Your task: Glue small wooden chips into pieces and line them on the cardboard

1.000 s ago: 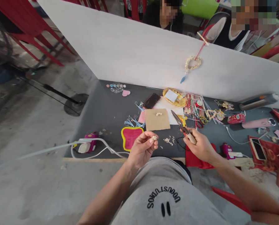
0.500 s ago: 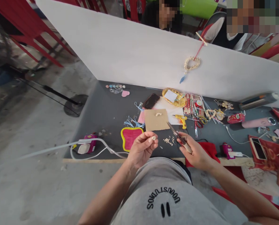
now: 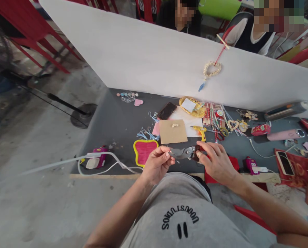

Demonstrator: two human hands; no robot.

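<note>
My left hand (image 3: pixel 157 162) pinches a small cream-coloured piece, now mostly covered by the fingertips and the blade tips. In my right hand (image 3: pixel 217 158) is a pair of pruning shears (image 3: pixel 186 152), held level by dark handles. Their curved grey blades reach left to my left fingertips; whether they touch the piece I cannot tell. Just beyond my hands lies a square of brown cardboard (image 3: pixel 172 134) with a short curved row of cream pieces (image 3: pixel 174 125) on it. A yellow glue gun (image 3: pixel 201 131) lies to the right of the cardboard.
A pink tray with a yellow rim (image 3: pixel 146 151) sits left of my hands, blue tassels (image 3: pixel 146 133) behind it. Further back are a phone (image 3: pixel 167 111) and a woven basket (image 3: pixel 202 112). A beaded heart (image 3: pixel 212 70) hangs on the white partition (image 3: pixel 143 51). Two people sit beyond.
My right hand has turned the shears from pointing up and away to pointing left, bringing the blades to my left fingertips. My left hand has stayed nearly in place.
</note>
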